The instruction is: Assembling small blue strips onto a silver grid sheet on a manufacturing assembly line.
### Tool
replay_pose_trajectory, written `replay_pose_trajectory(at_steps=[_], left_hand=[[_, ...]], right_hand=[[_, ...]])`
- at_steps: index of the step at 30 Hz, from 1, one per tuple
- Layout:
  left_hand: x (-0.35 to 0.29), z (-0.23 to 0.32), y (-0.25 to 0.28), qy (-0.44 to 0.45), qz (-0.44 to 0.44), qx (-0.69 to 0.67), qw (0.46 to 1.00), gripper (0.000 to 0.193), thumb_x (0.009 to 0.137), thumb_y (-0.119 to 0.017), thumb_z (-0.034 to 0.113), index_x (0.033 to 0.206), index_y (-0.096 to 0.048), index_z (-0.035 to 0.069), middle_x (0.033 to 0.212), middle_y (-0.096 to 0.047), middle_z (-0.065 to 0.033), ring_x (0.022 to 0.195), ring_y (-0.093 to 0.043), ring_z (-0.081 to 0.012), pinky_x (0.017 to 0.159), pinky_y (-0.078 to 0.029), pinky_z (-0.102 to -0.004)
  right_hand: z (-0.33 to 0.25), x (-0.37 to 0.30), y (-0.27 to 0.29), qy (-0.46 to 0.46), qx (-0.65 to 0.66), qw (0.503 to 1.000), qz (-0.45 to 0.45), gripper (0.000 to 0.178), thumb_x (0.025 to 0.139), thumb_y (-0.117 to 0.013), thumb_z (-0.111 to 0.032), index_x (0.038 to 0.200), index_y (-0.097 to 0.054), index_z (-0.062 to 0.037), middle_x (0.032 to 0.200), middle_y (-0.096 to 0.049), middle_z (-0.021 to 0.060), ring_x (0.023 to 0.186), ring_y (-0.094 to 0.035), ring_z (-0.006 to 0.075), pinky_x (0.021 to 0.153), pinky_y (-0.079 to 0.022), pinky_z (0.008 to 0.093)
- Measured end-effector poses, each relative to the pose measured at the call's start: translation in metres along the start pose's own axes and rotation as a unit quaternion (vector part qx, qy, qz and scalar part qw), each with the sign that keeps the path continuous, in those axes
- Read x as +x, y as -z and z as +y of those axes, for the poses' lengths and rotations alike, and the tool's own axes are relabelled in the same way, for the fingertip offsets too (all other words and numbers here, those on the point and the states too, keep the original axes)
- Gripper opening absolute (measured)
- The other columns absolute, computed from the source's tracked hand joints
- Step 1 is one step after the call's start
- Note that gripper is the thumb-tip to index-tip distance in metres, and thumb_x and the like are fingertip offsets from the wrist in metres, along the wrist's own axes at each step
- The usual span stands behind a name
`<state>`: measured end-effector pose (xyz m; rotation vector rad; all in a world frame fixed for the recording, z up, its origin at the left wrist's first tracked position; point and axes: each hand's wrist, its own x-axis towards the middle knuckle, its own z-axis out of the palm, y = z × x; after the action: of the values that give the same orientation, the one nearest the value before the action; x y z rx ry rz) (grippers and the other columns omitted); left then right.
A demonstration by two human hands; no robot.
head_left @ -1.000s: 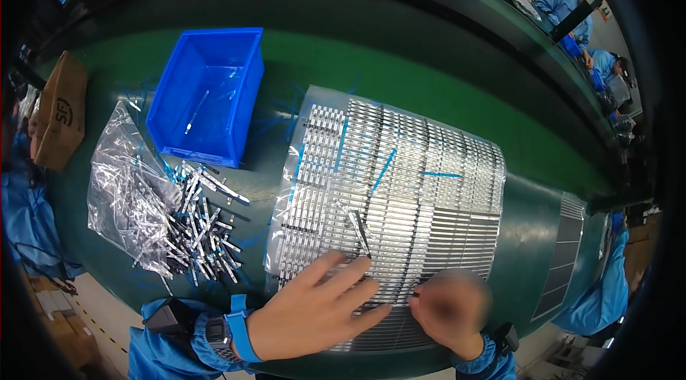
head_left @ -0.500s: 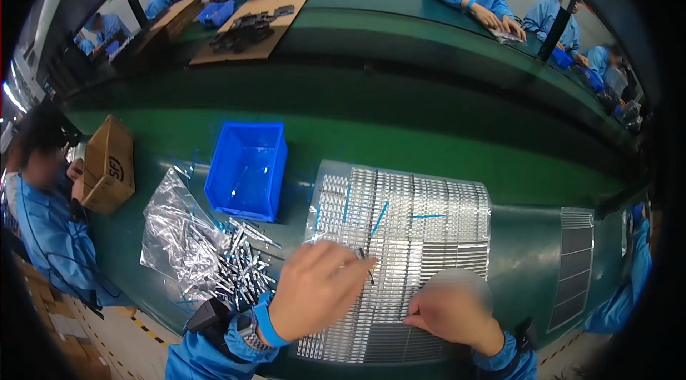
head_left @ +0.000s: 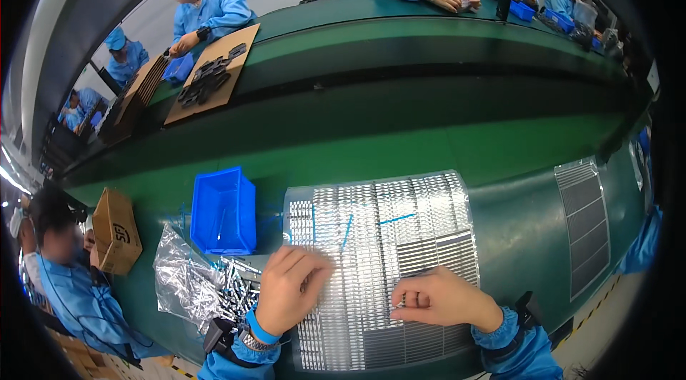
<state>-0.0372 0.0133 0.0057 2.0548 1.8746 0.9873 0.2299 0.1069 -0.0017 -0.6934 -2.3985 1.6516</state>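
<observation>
Two hands: R hand (head_left: pixel 437 299) & L hand (head_left: pixel 289 287), both bare, over nearer half of a sheet (head_left: pixel 386 344) of slim strips.
R fingers: curled, thumb close to index; small shiny bit shows between, can't tell what it is or if it's gripped.
L fingers: blurred, bent inward over sheet's L side; can't tell if anything's held.
Sheet: flat on green table (head_left: pixel 518 212) in front of the person; rows mostly silver, few thin blue slivers (head_left: pixel 347 231) on top.
Done vs. left: judging by looks, most rows carry silver; dark patches at R & near edge poss. w/o it. Prob. partway, not certain.
Loose strips (head_left: pixel 232 287): big messy heap, L of L hand, running up to a clear bag (head_left: pixel 170 262); plenty unsorted.
Blue bin (head_left: pixel 247 216): behind heap, upright, approx. one slim piece visible inside.
Far R: second sheet (head_left: pixel 584 223), mostly dark.
Beyond: cardboard box (head_left: pixel 114 226) at L; co-workers (head_left: pixel 214 12) in blue, L & across.
</observation>
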Motion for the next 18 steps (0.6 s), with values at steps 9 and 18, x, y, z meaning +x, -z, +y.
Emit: replay_pose_trajectory(at_steps=[9, 18], left_hand=[[-0.008, 0.003, -0.003, 0.032, 0.032, -0.006, 0.999, 0.012, 0.080, -0.077, 0.000, 0.092, -0.073, 0.004, 0.088, -0.074, -0.0094, 0.082, -0.065, -0.0283, 0.073, -0.050, -0.0393], [-0.013, 0.009, -0.003, -0.008, 0.043, -0.050, 0.998, 0.012, 0.081, -0.075, 0.000, 0.088, -0.067, 0.003, 0.088, -0.069, -0.0094, 0.081, -0.064, -0.0320, 0.073, -0.050, -0.0401]], right_hand=[[-0.009, -0.001, 0.000, -0.024, -0.009, 1.000, -0.003, 0.020, 0.090, -0.078, -0.026, 0.096, -0.069, -0.0092, 0.065, -0.065, 0.0018, 0.052, -0.063, 0.0149, 0.049, -0.048, 0.0289], [-0.017, -0.001, -0.009, -0.045, 0.016, 0.996, 0.080, 0.023, 0.086, -0.082, -0.019, 0.104, -0.072, -0.0096, 0.071, -0.067, 0.0002, 0.053, -0.060, 0.0099, 0.049, -0.047, 0.0249]])
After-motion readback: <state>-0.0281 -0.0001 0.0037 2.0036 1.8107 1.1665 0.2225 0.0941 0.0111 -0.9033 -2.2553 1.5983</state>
